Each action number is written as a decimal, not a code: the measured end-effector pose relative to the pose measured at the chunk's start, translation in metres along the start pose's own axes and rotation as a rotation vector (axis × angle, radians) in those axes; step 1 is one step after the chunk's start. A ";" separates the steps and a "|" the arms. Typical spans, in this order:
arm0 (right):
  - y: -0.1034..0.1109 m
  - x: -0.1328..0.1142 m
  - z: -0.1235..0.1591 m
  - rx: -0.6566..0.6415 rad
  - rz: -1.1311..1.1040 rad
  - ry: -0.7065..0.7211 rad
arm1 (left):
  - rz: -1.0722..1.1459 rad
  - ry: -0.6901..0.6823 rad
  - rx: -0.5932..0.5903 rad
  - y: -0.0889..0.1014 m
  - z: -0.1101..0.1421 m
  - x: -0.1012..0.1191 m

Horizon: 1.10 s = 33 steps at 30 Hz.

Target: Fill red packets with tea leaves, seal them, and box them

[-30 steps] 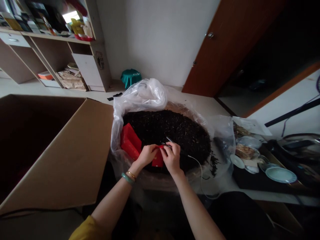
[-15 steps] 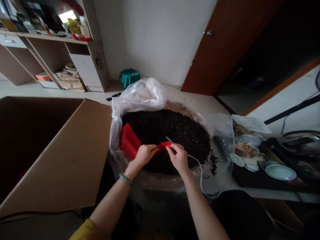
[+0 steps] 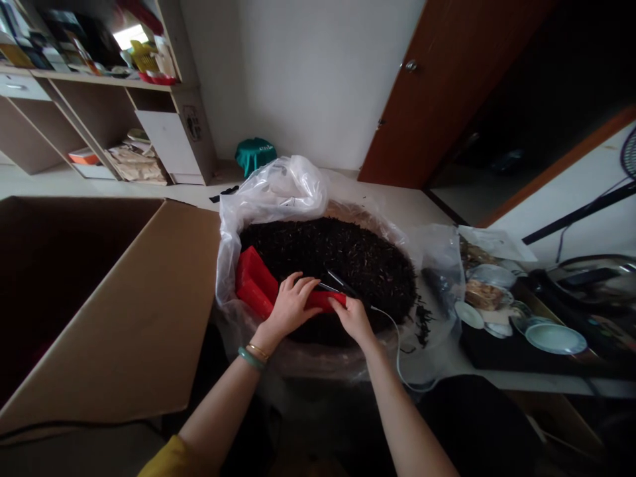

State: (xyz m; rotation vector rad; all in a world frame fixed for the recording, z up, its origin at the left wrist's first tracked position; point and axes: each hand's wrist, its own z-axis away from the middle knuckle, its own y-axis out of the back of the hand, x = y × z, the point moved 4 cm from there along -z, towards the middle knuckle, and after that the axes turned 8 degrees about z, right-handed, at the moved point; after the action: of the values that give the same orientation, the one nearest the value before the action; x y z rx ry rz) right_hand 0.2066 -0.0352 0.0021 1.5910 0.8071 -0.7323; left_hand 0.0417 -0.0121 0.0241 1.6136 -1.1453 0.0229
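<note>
A small red packet (image 3: 322, 301) lies crosswise above a heap of dark, dry, loose tea-like leaves (image 3: 358, 255). My right hand (image 3: 354, 319) pinches the packet's right end between thumb and fingers. Over its left end is my left hand (image 3: 288, 306), fingers stretched and apart, the thumb against the packet's near side. Just beyond the packet, a dark tong-like tool (image 3: 340, 281) with two slim arms rests on the leaves; a white cord (image 3: 399, 344) runs near it. More red packets (image 3: 254, 283) lie at the heap's left side, left of my left hand.
A clear plastic bag (image 3: 231, 245) surrounds the leaves. On the left stands a large open cardboard box (image 3: 124, 318). Dishes, including a pale bowl (image 3: 555, 336), stand on the right. Behind are a desk (image 3: 191, 142), a green covered object (image 3: 255, 156) and a brown door (image 3: 422, 99).
Both hands were pinching the red packet close together. They moved apart along it, the packet stretched out flatter, and the left fingers lifted and spread. The right hand kept its grip.
</note>
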 end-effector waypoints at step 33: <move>-0.029 -0.002 -0.002 -0.284 -0.551 -0.187 | -0.103 -0.070 -0.041 -0.023 0.006 0.000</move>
State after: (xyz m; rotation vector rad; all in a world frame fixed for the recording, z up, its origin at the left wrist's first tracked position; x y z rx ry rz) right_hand 0.1814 -0.0300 -0.0124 1.0307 1.1690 -1.0847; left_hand 0.0538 -0.0187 0.0052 1.6461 -1.1080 -0.1241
